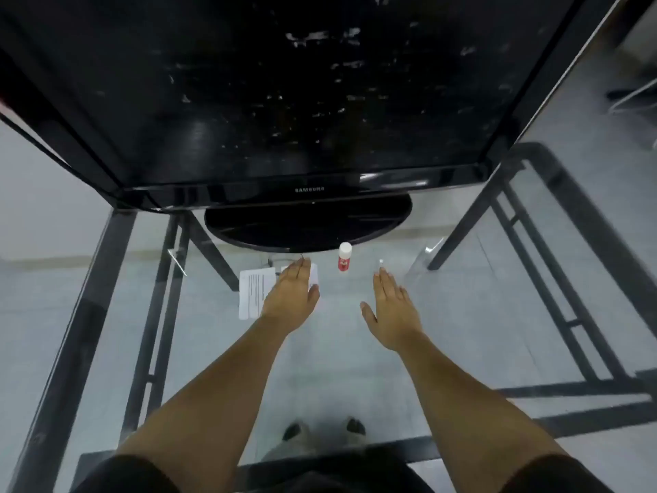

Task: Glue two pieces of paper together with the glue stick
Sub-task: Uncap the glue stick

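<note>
A white sheet of paper with printed lines (253,291) lies on the glass table, left of centre. My left hand (291,297) stretches flat over its right part and hides it; a second white paper edge (314,274) shows by the fingertips. A red glue stick with a white cap (344,257) stands upright between my hands, just in front of the monitor base. My right hand (393,307) is held flat with straight fingers, right of the glue stick and apart from it. Neither hand holds anything.
A large black monitor (284,101) on a round black base (305,225) fills the back of the glass table (337,350). Black metal table frame bars (458,222) run underneath on both sides. A small white object (381,261) lies beyond my right fingertips.
</note>
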{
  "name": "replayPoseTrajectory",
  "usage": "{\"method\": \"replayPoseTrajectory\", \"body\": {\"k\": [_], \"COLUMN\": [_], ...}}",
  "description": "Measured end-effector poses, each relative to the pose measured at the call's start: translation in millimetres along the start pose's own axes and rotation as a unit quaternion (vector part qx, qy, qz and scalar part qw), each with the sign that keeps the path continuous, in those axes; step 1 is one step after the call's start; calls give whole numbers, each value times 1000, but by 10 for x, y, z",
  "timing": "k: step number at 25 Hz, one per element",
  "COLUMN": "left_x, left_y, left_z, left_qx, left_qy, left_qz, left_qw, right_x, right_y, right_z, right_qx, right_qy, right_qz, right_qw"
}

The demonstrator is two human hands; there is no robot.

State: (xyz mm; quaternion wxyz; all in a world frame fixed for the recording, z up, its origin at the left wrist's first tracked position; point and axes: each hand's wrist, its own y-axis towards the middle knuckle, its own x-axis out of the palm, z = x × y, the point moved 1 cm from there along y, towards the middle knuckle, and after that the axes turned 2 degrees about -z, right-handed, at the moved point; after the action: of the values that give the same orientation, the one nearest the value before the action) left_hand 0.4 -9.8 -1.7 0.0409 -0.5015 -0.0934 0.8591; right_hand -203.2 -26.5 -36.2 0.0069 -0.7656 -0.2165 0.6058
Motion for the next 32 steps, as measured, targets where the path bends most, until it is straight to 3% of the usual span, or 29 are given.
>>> {"method": "replayPoseTrajectory", "body": {"k": [7, 15, 24, 27, 30, 32], "left_x": [221, 400, 379, 264, 185, 151], "left_y": [401, 754, 795, 685, 512, 401], "left_z": [28, 206, 308, 280, 239, 238], "left_qx": [-35, -6, -7, 12, 24, 9], "left_qy": [-87, -176, -190, -210, -230, -248], "left_qz": [5, 30, 28, 6, -34, -47], "left_qw": [996, 984, 981, 978, 972, 968], "right_x": [308, 459, 446, 261, -145, -421], "right_y": [205, 253, 264, 301, 446, 515], "right_z": [106, 142, 142, 138, 121, 50], "right_qx": [22, 28, 23, 24, 30, 23], "right_qy": [-18, -21, -13, 90, 265, 339], "right_qz": [7, 33, 22, 53, 135, 147], "right_qw": [1000, 999, 999, 994, 954, 929]}}
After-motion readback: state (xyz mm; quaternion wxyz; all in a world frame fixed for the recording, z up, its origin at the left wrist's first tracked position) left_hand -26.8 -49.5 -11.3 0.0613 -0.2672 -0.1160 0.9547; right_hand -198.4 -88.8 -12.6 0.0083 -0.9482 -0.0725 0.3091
